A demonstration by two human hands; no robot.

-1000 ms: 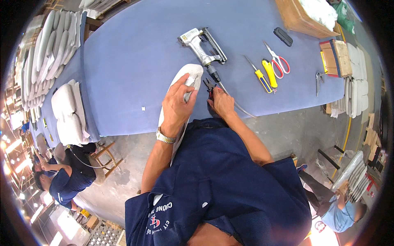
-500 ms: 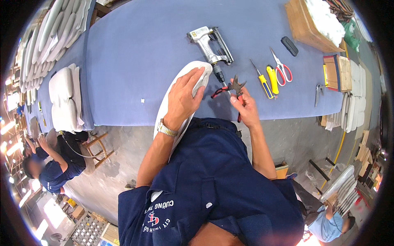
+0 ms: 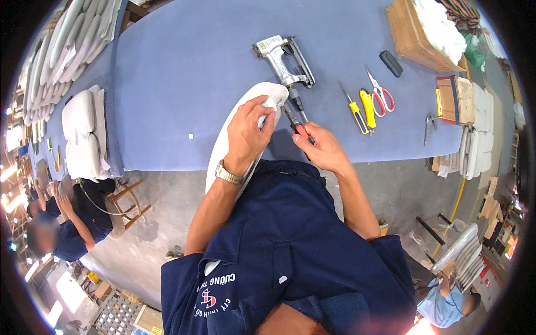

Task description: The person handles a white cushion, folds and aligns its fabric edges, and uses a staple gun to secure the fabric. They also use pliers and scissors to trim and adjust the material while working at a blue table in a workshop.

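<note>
A long white padded cushion [image 3: 268, 89] leans over the table's near edge, slanting down beside my body. My left hand [image 3: 248, 134] lies on it, thumb and fingers pinched on the fabric near its upper end. Red-handled cutting pliers [image 3: 301, 130] are gripped in my right hand [image 3: 324, 148], their dark jaws pointing at the cushion's right edge, close to my left fingers. Whether the jaws touch the fabric I cannot tell. Just beyond lies a silver staple gun [image 3: 277, 60], with its hose fitting running down toward the pliers.
On the blue-covered table [image 3: 178, 84] lie a yellow screwdriver [image 3: 357, 116], a yellow cutter knife [image 3: 367, 106], red-handled scissors [image 3: 382, 96] and a black oblong object [image 3: 391, 63]. A carton [image 3: 413, 36] with white stuffing stands far right. Stacked cushions [image 3: 84, 131] sit left. Other people work at both sides.
My right hand has turned the pliers and brought their jaws left to the cushion's edge. My left fingers, flat on the cushion before, have curled into a pinch.
</note>
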